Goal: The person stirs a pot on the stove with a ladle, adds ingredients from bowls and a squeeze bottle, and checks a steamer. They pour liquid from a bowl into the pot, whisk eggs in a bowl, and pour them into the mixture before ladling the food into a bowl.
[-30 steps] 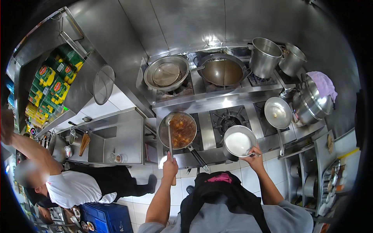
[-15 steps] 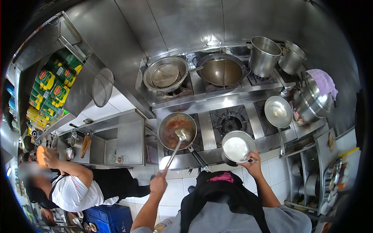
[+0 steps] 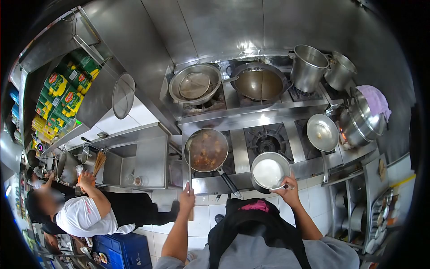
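Note:
My left hand [image 3: 187, 198] is closed around the wooden-ended handle of a metal ladle [image 3: 189, 169]. The ladle's head lies at the left side of a frying pan [image 3: 227, 152], partly sunk in the food. Brownish-red sauce with chunks [image 3: 207, 150] fills the pan, and a haze like steam hangs over it. My right hand [image 3: 288, 187] grips a metal pot [image 3: 254, 181] by its right side, just in front of the stove. White liquid [image 3: 268, 174] shows inside the pot, which stays roughly level.
Behind the pan stand a bowl with a strainer [image 3: 195, 85], a wok of dark liquid [image 3: 259, 84] and tall pots [image 3: 309, 67]. An empty frying pan [image 3: 322, 133] rests on the right burner. At left, a co-worker [image 3: 87, 215] stands by the sink [image 3: 150, 161].
The ladle has swung from the pan's middle to its left side, its handle now upright in view. The pot has shifted slightly left. The co-worker's hands have moved lower and toward the sink.

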Demonstrator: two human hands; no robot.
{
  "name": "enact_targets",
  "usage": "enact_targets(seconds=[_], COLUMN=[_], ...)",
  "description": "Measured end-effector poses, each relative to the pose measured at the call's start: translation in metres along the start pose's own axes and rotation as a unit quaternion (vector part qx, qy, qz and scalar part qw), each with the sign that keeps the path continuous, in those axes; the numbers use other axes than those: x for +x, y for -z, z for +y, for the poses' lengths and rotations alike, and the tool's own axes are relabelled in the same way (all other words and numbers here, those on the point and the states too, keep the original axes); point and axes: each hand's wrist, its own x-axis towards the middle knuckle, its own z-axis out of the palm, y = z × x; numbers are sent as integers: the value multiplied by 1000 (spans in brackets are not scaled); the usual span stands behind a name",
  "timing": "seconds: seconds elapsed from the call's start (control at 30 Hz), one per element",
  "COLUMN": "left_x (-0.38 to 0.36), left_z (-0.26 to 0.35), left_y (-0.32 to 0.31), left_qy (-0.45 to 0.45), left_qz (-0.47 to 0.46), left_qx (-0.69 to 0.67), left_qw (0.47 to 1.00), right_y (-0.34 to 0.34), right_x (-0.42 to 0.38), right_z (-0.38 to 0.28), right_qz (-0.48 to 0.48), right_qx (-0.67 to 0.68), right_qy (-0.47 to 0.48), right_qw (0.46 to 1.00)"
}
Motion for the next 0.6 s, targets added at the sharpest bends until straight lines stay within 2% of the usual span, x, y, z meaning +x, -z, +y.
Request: enact_targets(seconds=[0.1,0.17,0.23,0.3,0.33,0.37,0.43,0.47,0.5,0.53,0.57,0.6], left_x=[-28,-46,-57,-57,-49,-44,-36,-36,-38,-47,-56,-64], left_z=[15,28,40,49,48,50,55,64,73,94,113,125], left_y=[-35,-48,-52,-50,-45,-36,-16,-9,-5,2,8,11], left_qy=[74,120,137,205,259,258,335,330,331,262,183,131], left_qz=[-55,-105,-104,-186,-208,-207,-300,-300,-301,-264,-216,-192], left_qx=[-213,-305,-337,-507,-584,-584,-724,-706,-704,-599,-468,-361], left_qw=[973,939,926,816,741,742,523,551,551,709,837,903], right_y=[5,7,8,9,9,10,11,12,13,13,13,13], right_x=[-5,-9,-10,-10,-11,-11,-10,-9,-9,-8,-9,-9], right_z=[4,13,15,16,18,19,17,15,12,9,7,8], right_qz=[-8,-11,-12,-12,-11,-10,-11,-12,-10,-11,-13,-13], right_qx=[-4,-13,-24,-35,-32,-29,-21,-16,-16,-10,-4,-3], right_qy=[-5,-27,-20,-12,-17,-23,-28,-33,-35,-34,-35,-38], right_qw=[1000,999,999,999,999,999,999,999,999,999,999,999])
